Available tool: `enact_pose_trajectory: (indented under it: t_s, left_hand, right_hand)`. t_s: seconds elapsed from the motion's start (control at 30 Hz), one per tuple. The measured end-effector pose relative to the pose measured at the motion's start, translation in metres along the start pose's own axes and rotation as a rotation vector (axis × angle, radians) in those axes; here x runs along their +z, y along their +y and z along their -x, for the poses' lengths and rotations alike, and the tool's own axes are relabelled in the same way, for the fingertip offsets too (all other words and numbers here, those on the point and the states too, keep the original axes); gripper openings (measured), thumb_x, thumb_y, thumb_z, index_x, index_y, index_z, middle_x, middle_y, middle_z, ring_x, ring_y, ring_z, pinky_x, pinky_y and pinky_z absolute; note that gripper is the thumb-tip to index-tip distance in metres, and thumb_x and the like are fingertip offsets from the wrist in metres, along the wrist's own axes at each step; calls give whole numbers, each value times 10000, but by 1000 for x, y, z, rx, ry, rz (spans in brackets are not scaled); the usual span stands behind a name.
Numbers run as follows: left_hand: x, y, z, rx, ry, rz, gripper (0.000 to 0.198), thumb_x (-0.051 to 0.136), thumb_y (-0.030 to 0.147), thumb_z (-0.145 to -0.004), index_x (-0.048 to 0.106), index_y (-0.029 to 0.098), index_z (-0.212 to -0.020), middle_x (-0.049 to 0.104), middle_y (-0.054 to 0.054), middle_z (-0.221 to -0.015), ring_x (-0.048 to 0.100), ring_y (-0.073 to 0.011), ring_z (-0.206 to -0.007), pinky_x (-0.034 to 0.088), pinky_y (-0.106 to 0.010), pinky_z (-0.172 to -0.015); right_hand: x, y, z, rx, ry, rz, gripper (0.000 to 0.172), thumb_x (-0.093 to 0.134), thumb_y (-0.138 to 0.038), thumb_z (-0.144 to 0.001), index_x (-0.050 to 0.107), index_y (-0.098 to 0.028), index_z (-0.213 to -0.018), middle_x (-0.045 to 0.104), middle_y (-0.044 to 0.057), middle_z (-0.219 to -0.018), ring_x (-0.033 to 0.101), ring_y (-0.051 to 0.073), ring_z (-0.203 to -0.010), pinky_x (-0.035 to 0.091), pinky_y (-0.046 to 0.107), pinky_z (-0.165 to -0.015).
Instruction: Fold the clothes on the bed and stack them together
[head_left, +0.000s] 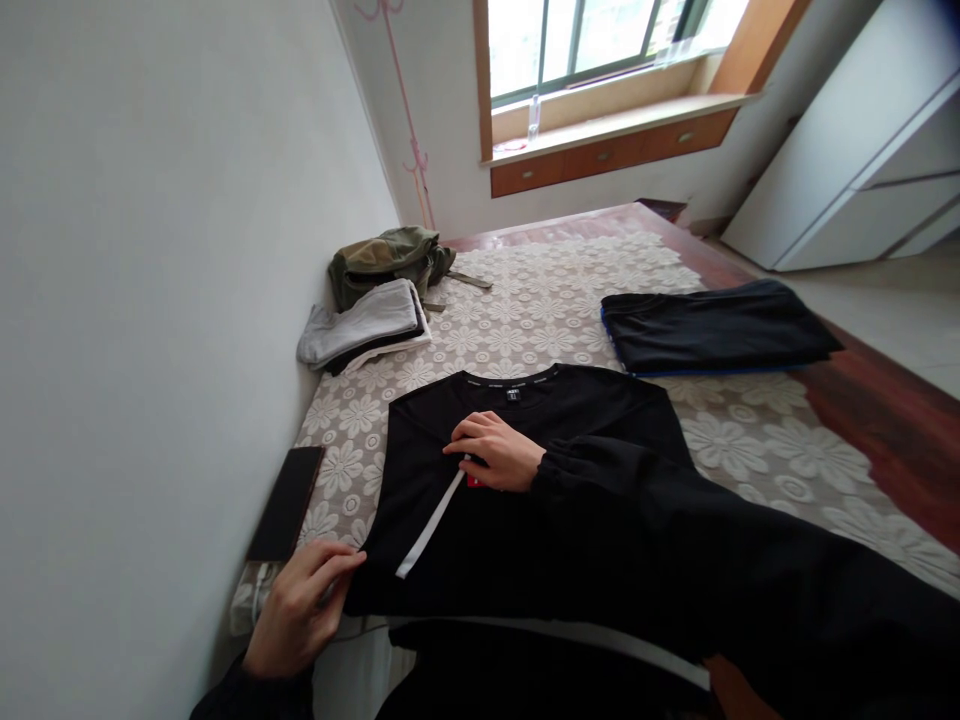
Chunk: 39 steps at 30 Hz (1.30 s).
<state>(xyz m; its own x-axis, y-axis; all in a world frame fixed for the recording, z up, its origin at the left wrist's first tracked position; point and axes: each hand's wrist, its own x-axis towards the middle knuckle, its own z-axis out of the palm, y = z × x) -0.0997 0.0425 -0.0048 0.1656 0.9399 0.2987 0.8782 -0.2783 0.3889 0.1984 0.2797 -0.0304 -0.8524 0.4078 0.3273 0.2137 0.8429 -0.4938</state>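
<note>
A black T-shirt (442, 520) lies spread on the bed, its neckline with a small label pointing away from me. A narrow white stripe (431, 530) runs slantwise across its front, beside a partly covered red patch (474, 481). At the shirt's lower left side, my left hand (304, 600) pinches the edge of the fabric between thumb and fingers. My right hand (495, 452) rests on the chest at the stripe's upper end, fingers bent and thumb close to them, gripping the cloth there. Its fingertips partly hide what they hold.
Folded dark clothes (712, 325) lie at the right. At the far left are a folded grey garment (367, 325) on other clothes and an olive backpack (390, 260). A phone (286, 500) lies by the white wall (150, 250). A floral cover (517, 290) spreads over the bed.
</note>
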Motion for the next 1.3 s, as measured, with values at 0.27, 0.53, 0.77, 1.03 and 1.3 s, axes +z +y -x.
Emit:
enact_pose_trajectory:
  t_s: [0.27, 0.53, 0.77, 1.03, 1.3]
  left_hand:
    - [0, 1, 4, -38, 3, 19, 240, 545, 204, -980, 756, 298, -1047, 765, -44, -1006, 745, -200, -935, 598, -294, -864]
    - [12, 33, -41, -561, -136, -129, 385, 409, 535, -1035, 641, 268, -884, 739, -35, -797, 723, -239, -740, 515, -327, -669]
    - [14, 41, -61, -601, -325, -265, 435, 420, 563, -1020, 492, 269, -707, 632, -10, -608, 627, -223, -570, 325, -286, -551]
    - [17, 37, -51, -667, -305, -81, 263, 466, 514, -1013, 534, 283, -908, 646, 29, -630, 681, -230, -633, 404, -287, -609]
    - [15, 29, -54, -419, -49, -182, 356, 523, 476, -1001, 576, 248, -1269, 727, -99, -1211, 728, -283, -1076, 574, -407, -884]
  right_hand:
    - [1, 0, 0, 8, -3, 3, 295, 619, -263, -975, 751, -225, -1236, 705, 103, -1186, 597, 259, -1147, 417, 460, -1060]
    - [1, -1, 0, 7, 3, 15, 294, 629, -271, -967, 754, -231, -1230, 704, 102, -1186, 595, 257, -1125, 427, 454, -1044]
    - [1, 0, 0, -1, 6, 18, 297, 640, -265, -960, 752, -239, -1234, 703, 99, -1188, 596, 260, -1144, 431, 453, -1046]
    - [1, 0, 0, 1, 5, 16, 300, 635, -262, -960, 754, -215, -1231, 699, 102, -1182, 601, 257, -1140, 427, 454, -1058]
    - [1, 0, 0, 0, 0, 15, 346, 628, -231, -947, 714, -225, -1282, 702, 99, -1195, 593, 260, -1145, 421, 455, -1058]
